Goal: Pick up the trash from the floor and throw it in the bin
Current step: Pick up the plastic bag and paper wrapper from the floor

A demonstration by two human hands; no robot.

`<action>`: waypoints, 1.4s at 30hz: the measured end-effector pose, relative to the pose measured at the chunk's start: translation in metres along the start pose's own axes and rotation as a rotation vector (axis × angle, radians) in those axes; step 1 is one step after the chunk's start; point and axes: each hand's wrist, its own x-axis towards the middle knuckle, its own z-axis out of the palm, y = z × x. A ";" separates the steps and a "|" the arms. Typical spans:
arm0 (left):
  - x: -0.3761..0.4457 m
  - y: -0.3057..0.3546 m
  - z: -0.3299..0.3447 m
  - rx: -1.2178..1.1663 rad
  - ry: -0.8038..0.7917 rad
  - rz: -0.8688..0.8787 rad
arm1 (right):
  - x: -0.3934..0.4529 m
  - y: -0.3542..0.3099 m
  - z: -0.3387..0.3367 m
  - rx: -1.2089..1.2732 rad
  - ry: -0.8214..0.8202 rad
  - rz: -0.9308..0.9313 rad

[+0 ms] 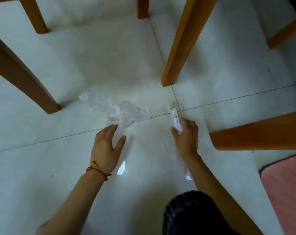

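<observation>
- Down on the pale tiled floor (59, 158), among wooden furniture legs, lie two pieces of trash: a crumpled clear plastic bag (116, 107) and a small white wrapper (176, 120).
- No bin shows in this view, so the throwing step looks some way off.
- Left hand (106, 146): spread open, palm down, thumb splayed, gripping nothing. A red string bracelet (97, 170) circles its wrist.
- Plastic bag: it lies just beyond the left fingertips (114, 126), up and slightly left from them. Whether the fingertips already touch its near edge I cannot tell, since the film is see-through there.
- Its long axis runs from upper left, near one furniture leg (25, 78), down to the right toward the tile seam.
- Right hand (186, 136): curled around the near end of the wrapper, gripping it between thumb and fingers. The far end of the wrapper pokes out beyond the hand, close to where the tile seams cross.
- The left hand is clearly the nearer one to the bag, and the only free one.
- Judging from this, the coming move is a short forward reach and a closing pinch on the bag's near end.
- Thin film may slide on the glossy tile instead of lifting.
</observation>
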 end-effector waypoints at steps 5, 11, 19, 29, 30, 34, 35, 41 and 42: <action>-0.003 -0.005 -0.004 -0.014 0.034 -0.020 | 0.010 -0.002 0.005 0.004 0.038 0.035; -0.005 -0.007 0.003 -0.081 0.043 -0.064 | 0.007 -0.005 0.006 0.170 0.008 0.063; 0.011 -0.009 0.008 -0.193 0.112 -0.170 | -0.013 -0.026 -0.014 0.838 -0.188 0.328; 0.066 -0.004 0.022 -0.409 0.173 -0.395 | -0.030 -0.035 -0.022 0.829 -0.201 0.298; 0.070 -0.003 0.024 -0.408 0.179 -0.395 | -0.030 -0.033 -0.022 0.833 -0.191 0.305; 0.079 -0.003 0.030 -0.420 0.209 -0.373 | -0.031 -0.029 -0.022 0.842 -0.184 0.329; 0.080 -0.003 0.031 -0.405 0.210 -0.377 | -0.031 -0.028 -0.022 0.836 -0.187 0.333; 0.079 -0.011 0.036 -0.394 0.183 -0.387 | -0.030 -0.025 -0.018 0.824 -0.185 0.342; 0.078 -0.013 0.038 -0.415 0.193 -0.377 | -0.030 -0.025 -0.017 0.820 -0.186 0.344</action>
